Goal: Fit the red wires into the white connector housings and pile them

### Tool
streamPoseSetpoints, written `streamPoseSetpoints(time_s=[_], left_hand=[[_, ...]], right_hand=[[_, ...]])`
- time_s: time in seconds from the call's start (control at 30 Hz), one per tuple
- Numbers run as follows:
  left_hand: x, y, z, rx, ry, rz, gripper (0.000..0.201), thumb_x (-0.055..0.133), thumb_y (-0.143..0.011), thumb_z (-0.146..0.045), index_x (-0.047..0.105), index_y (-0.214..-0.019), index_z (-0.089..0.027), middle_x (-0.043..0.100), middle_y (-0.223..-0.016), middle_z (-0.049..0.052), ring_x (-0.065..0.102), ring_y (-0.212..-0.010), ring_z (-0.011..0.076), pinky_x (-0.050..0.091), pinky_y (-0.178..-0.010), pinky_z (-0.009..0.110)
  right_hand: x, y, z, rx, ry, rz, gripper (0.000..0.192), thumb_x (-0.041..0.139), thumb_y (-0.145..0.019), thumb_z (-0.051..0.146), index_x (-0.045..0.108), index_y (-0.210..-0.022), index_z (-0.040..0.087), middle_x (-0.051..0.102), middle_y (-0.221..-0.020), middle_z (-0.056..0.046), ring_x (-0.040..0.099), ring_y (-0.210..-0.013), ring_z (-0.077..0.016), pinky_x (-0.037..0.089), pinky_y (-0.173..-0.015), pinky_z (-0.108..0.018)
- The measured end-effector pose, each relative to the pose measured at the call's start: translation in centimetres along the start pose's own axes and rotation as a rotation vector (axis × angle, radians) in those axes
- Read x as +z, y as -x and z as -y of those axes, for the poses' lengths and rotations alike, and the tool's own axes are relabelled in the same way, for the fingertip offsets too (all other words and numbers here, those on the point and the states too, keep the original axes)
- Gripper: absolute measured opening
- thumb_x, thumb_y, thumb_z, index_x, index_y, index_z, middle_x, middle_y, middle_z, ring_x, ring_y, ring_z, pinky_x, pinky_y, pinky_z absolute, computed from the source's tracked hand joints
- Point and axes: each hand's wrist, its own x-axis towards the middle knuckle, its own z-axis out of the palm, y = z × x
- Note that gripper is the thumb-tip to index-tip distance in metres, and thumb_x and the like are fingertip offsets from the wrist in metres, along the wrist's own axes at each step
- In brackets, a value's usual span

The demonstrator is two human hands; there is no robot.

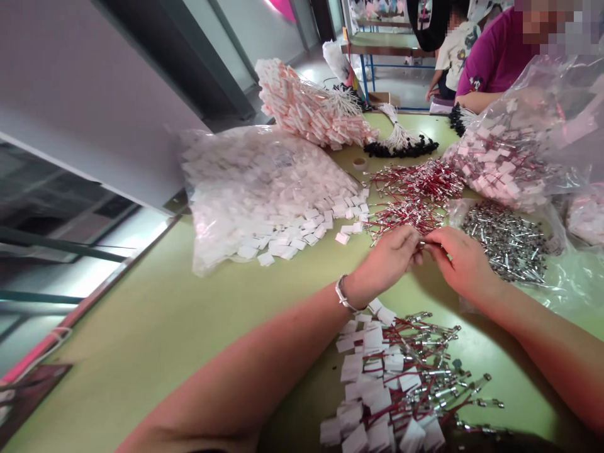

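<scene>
Red cords (pixel 415 189), white tags (pixel 302 233), silver pins (pixel 507 242), green table (pixel 155 327).

Two bare forearms, no sleeves. A slim silver-white bracelet (pixel 343 296) around the wrist of the left hand (pixel 387 259); nothing worn near the right hand (pixel 460 261), across from the bracelet.

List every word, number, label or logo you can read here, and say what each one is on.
No text is readable anywhere.
White tags in the clear bag: faces look blank.
Tags on the finished pile near the left hand: blank or too small to tell.
Pink-and-white bundle: no print is legible.
Purple shirt of the person across the table: a small emblem, too blurred to read.
</scene>
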Motion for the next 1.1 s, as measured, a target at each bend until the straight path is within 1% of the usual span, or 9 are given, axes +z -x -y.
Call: streamPoseSetpoints(time_s=[0.07,0.17,0.23,0.4,0.47,0.7,0.8,0.97,1.1], left_hand=[[0.0,0.2,0.0,-0.006,-0.019,0.003,0.027,0.037,-0.093,-0.028,0.043,-0.068,-0.019,0.051,-0.063,-0.001,0.046,-0.058,0.0097,0.039,-0.057,0.024],[-0.3,0.1,0.2,0.016,-0.033,0.017,0.024,0.041,-0.091,-0.029,0.048,-0.071,-0.019,0.052,-0.066,-0.001,0.047,-0.063,0.0109,0.040,-0.062,0.025],[-0.5,-0.1,0.4,0.026,-0.037,0.036,0.022,0.042,-0.090,-0.030,0.052,-0.075,-0.018,0.055,-0.070,0.000,0.048,-0.064,0.0111,0.041,-0.063,0.025],[-0.2,-0.2,0.8,0.000,-0.096,0.063,0.027,0.042,-0.090,-0.033,0.055,-0.072,-0.017,0.058,-0.070,0.000,0.048,-0.061,0.0102,0.041,-0.061,0.025],[-0.1,-0.1,0.8,0.002,-0.097,0.071,0.028,0.043,-0.089,-0.034,0.055,-0.070,-0.017,0.058,-0.070,0.000,0.050,-0.062,0.0104,0.041,-0.061,0.024],[-0.3,0.1,0.3,0.055,-0.132,-0.021,0.021,0.050,-0.085,-0.029,0.059,-0.072,-0.017,0.055,-0.065,-0.002,0.046,-0.059,0.0091,0.040,-0.058,0.022],[-0.3,0.0,0.4,0.071,-0.177,-0.001,0.019,0.048,-0.085,-0.025,0.058,-0.071,-0.016,0.054,-0.065,-0.002,0.047,-0.060,0.0089,0.039,-0.057,0.022],[-0.6,-0.2,0.8,0.156,-0.261,0.066,0.022,0.045,-0.088,-0.025,0.059,-0.075,-0.016,0.055,-0.065,-0.002,0.049,-0.061,0.0094,0.040,-0.060,0.023],[-0.9,-0.1,1.3,0.330,-0.568,0.046,0.024,0.043,-0.092,-0.028,0.061,-0.081,-0.017,0.061,-0.072,0.002,0.053,-0.069,0.0130,0.041,-0.065,0.026]], right_hand=[[-0.2,0.0,0.1,0.084,-0.130,-0.024,0.017,0.048,-0.090,0.025,0.064,-0.091,0.020,0.068,-0.089,-0.005,0.060,-0.081,-0.0172,0.048,-0.073,-0.034],[-0.8,-0.2,0.0,0.348,-0.342,-0.137,0.014,0.056,-0.085,0.029,0.066,-0.089,0.021,0.069,-0.085,-0.002,0.061,-0.070,-0.0148,0.050,-0.063,-0.030],[-1.2,-0.3,-0.3,0.437,-0.367,-0.185,0.012,0.058,-0.083,0.028,0.068,-0.087,0.021,0.069,-0.078,-0.001,0.060,-0.064,-0.0140,0.049,-0.059,-0.029],[-0.8,0.1,-0.8,0.201,-0.143,-0.100,0.014,0.057,-0.084,0.026,0.070,-0.083,0.022,0.072,-0.079,-0.001,0.063,-0.072,-0.0152,0.048,-0.069,-0.031],[-0.4,0.4,-0.9,0.157,-0.092,-0.074,0.015,0.056,-0.085,0.026,0.071,-0.085,0.023,0.072,-0.081,-0.001,0.063,-0.072,-0.0149,0.047,-0.069,-0.031],[-0.4,0.6,-0.6,0.268,-0.195,-0.049,0.016,0.054,-0.085,0.027,0.070,-0.084,0.022,0.069,-0.071,0.001,0.059,-0.062,-0.0131,0.045,-0.061,-0.028],[-0.4,0.6,-0.6,0.284,-0.179,-0.065,0.017,0.053,-0.086,0.028,0.068,-0.084,0.021,0.067,-0.070,0.000,0.058,-0.062,-0.0132,0.044,-0.061,-0.028],[-0.5,0.3,-1.0,0.203,-0.143,0.064,0.016,0.052,-0.086,0.026,0.067,-0.083,0.021,0.067,-0.074,0.000,0.057,-0.066,-0.0132,0.042,-0.064,-0.028],[-1.5,-0.2,-1.0,0.305,-0.211,0.217,0.017,0.054,-0.084,0.027,0.063,-0.071,0.019,0.061,-0.062,0.002,0.051,-0.059,-0.0119,0.038,-0.057,-0.026]])
